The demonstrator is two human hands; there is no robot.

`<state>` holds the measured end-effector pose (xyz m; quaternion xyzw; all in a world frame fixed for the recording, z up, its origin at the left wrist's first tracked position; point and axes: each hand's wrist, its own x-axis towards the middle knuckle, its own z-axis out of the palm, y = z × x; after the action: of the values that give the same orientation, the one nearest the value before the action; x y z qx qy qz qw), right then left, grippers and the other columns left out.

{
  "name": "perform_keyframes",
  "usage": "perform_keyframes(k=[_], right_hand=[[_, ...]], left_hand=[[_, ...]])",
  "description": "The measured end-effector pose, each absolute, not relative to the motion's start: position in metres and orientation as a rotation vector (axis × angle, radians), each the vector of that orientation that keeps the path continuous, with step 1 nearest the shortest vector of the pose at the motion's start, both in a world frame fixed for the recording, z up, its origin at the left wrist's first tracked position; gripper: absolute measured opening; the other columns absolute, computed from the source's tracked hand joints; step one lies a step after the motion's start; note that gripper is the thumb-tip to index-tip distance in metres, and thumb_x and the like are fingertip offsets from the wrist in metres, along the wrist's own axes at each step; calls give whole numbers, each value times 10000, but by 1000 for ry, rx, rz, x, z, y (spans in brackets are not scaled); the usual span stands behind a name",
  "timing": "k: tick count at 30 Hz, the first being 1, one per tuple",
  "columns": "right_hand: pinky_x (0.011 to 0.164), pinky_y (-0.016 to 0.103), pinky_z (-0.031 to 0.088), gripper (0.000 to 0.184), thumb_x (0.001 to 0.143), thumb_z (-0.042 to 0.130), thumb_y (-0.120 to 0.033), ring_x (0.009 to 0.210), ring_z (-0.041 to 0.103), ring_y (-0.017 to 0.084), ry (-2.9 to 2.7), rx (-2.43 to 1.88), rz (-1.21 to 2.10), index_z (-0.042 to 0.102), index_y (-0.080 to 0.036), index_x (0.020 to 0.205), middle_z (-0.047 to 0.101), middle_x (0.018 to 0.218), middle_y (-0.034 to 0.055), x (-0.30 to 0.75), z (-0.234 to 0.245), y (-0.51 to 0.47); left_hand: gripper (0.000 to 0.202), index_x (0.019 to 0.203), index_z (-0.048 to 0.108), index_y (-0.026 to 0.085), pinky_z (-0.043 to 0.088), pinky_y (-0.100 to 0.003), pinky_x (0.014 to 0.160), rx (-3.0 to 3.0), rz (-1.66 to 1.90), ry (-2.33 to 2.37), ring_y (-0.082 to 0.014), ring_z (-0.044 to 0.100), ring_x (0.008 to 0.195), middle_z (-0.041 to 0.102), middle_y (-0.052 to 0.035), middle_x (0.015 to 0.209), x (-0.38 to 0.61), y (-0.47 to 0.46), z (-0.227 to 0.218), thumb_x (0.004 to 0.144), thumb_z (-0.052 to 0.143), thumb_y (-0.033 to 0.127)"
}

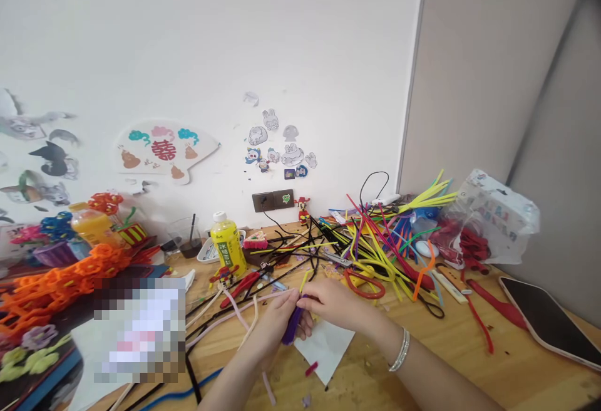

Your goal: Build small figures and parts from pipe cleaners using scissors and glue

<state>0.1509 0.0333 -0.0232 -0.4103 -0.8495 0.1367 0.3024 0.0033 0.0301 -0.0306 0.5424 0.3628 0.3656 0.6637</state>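
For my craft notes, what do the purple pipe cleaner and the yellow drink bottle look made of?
The purple pipe cleaner looks like fuzzy chenille, probably over wire, though no core shows. The yellow drink bottle looks like glossy plastic, with a shiny label and white cap.

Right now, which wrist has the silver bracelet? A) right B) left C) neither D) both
A. The silver bracelet sits on the arm behind the right hand, while the left hand's wrist shows none.
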Motion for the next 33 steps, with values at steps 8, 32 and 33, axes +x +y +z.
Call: perform_keyframes(k=[8, 32, 33], right_hand=[[522, 220, 299, 145, 774, 563, -333, 622, 555, 149, -2107, -1205, 286, 623, -207, 815, 654, 710, 8, 140, -35, 35], [666, 229, 415, 129, 816, 446, -143, 758, 558, 144, -2085, -1028, 361, 556, -163, 880, 618, 824, 38, 128, -37, 31], [648, 225, 414, 140, 816, 453, -165, 743, 562, 142, -2067, -1042, 374, 551, -170, 915, 621, 822, 32, 129, -35, 31]], left_hand=[[402, 711, 514, 159, 104, -148, 281, 1162, 860, 852, -37, 328, 238, 557, 21, 443, 6, 32, -33, 726, 464, 557], [454, 785, 500, 188, 227, -197, 372, 1378, 877, 1086, -87, 367, 361, 378, 100, 414, 6, 34, -30, 643, 481, 618], [449, 794, 502, 186, 197, -193, 368, 1372, 887, 1077, -76, 321, 350, 334, 113, 407, 6, 35, -30, 640, 495, 607]])
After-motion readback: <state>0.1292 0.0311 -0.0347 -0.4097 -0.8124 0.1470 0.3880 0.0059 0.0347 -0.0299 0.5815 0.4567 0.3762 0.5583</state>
